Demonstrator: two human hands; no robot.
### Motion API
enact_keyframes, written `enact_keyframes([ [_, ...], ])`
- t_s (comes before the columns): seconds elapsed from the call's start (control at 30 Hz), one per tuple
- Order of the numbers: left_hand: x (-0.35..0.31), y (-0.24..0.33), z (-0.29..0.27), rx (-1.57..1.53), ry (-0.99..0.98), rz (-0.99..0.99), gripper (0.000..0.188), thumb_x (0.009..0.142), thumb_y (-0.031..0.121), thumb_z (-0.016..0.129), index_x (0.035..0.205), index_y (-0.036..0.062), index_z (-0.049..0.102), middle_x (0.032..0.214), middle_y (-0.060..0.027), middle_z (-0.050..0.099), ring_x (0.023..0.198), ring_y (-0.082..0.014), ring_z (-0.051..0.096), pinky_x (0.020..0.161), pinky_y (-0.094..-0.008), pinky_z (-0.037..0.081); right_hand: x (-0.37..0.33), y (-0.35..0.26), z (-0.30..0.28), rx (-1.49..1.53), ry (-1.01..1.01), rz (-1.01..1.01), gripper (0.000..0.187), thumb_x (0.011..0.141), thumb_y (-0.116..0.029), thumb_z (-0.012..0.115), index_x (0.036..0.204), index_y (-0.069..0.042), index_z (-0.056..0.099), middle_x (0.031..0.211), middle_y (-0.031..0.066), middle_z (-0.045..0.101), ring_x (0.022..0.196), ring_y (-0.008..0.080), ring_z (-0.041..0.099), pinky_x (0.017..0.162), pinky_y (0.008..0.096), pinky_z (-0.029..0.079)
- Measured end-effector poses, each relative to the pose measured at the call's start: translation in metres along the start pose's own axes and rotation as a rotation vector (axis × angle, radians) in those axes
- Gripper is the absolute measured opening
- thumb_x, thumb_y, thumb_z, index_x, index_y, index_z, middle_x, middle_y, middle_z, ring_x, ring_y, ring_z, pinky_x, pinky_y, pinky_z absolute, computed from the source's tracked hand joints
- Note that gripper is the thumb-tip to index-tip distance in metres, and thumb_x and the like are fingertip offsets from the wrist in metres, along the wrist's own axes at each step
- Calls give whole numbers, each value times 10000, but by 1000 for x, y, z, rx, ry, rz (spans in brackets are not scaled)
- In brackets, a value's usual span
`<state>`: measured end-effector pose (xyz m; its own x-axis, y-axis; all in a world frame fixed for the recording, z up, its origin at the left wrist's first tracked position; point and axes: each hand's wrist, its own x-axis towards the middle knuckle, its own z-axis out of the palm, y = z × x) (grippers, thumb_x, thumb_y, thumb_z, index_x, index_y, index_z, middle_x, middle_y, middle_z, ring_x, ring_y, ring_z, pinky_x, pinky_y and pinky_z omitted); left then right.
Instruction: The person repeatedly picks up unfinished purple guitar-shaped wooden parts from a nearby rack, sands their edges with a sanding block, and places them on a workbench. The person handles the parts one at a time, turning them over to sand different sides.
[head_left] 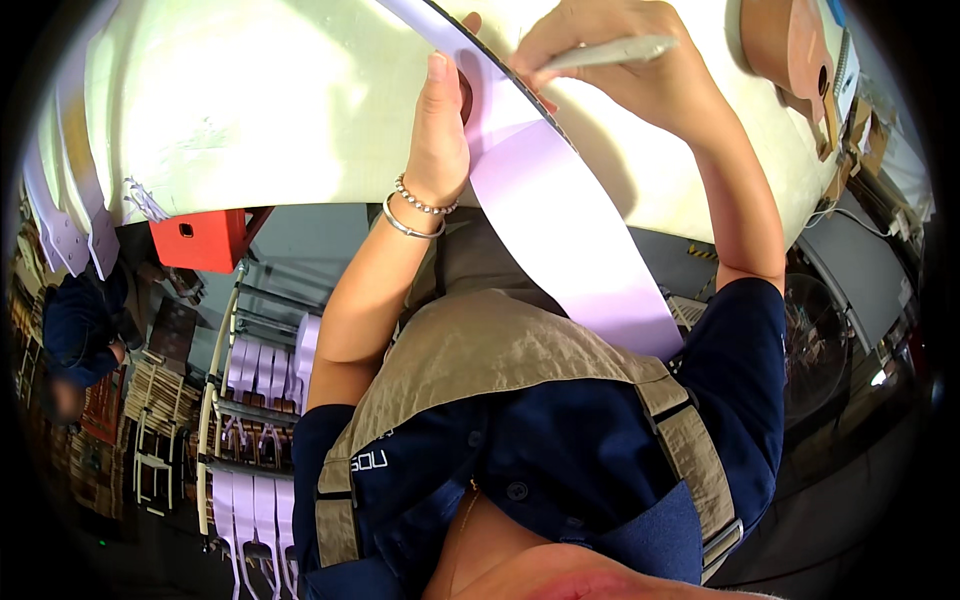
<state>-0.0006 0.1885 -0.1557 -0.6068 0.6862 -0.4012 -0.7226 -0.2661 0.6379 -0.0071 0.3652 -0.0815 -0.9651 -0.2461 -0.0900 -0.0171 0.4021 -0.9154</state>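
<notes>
A long lilac strap (560, 215), wide and leather-like with a dark line along one edge, runs from the top of the view down past my right side. My left hand (438, 135) grips it, thumb on the near side and fingertips showing beyond the far edge. Bent over the strap's dark edge, my right hand (655, 95) pinches a slim, pale grey pen-like tool (620, 52). The tool's tip is hidden by my fingers, so I cannot tell whether it touches the edge.
A pale worktable (270, 110) curves around me. More lilac straps (68, 215) hang over its left end, near a red box (200, 240). A rack (228, 395) of lilac pieces stands below left, and a person (80, 320) is farther left. Brown curved pieces (785, 50) lie at right.
</notes>
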Motion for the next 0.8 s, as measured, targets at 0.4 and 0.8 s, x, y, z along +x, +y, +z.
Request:
enact_keyframes([
  [0.4,0,-5,-10,-11,43,11,806,844,646,232,1344,14,202,958,-184,533,877,-318,570,772,-378,464,-11,-5,-4,-14,-51,9,138,663,-39,697,795,-52,660,785,44,654,730,196,619,638,275,486],
  [0.8,1,-4,-13,41,2,43,805,854,633,243,1335,-12,232,952,-173,542,841,-203,538,774,-306,440,-23,-7,-2,-102,-67,-76,105,653,-34,684,742,-7,637,742,64,643,698,199,617,605,269,483],
])
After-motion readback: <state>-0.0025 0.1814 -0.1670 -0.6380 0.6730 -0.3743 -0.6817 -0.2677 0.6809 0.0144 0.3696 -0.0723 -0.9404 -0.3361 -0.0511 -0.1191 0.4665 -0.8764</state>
